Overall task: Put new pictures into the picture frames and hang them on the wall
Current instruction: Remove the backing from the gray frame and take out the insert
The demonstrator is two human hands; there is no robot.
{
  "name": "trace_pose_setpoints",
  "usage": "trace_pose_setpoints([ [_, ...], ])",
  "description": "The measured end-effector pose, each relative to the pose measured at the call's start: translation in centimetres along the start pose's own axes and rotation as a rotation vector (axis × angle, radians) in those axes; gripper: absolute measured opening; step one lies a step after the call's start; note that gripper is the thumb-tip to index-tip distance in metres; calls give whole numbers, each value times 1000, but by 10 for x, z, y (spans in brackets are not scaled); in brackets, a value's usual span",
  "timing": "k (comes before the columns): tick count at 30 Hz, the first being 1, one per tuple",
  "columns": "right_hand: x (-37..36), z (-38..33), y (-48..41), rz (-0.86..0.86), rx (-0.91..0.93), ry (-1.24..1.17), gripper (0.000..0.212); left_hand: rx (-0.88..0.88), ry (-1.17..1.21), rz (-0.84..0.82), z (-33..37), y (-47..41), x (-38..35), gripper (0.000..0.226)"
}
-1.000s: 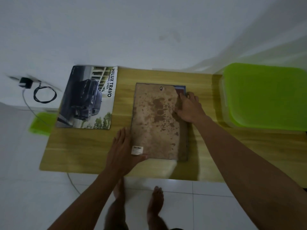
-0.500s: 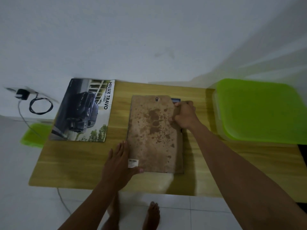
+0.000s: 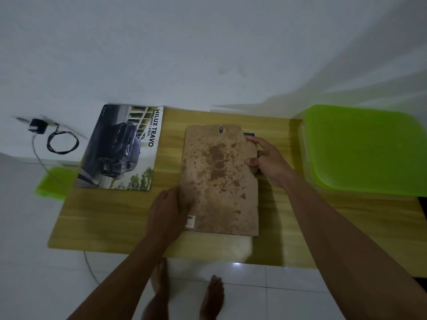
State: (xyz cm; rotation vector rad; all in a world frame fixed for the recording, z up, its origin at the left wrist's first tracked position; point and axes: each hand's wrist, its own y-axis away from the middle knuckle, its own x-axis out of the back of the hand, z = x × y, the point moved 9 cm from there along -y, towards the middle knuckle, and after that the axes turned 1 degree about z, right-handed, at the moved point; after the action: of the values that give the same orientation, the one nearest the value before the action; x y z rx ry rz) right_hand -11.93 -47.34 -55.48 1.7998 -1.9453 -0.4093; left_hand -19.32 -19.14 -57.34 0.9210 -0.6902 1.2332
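While flat — board edge, right hand

The backing board hides nearly all of the picture frame, bar a dark corner at its far right. Print on the sticker at the board's near left is unreadable. Right of the board, the green box is cut off.
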Motion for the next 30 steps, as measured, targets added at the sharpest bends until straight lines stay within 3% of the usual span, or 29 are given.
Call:
trace_pose_setpoints([
  [13, 0, 11, -1, -7, -8, -147, 62, 153, 250, 83, 7, -32, 22, 44],
  [19, 1, 14, 3, 78, -4, -138, 59, 149, 340, 29, 9, -39, 24, 78],
  [24, 0, 9, 12, 127, 24, -179, 44, 165, 485, -74, 11, -44, 37, 83],
  [30, -1, -15, 39, 90, 71, -139, 72, 117, 578, -141, 35, -45, 74, 86],
])
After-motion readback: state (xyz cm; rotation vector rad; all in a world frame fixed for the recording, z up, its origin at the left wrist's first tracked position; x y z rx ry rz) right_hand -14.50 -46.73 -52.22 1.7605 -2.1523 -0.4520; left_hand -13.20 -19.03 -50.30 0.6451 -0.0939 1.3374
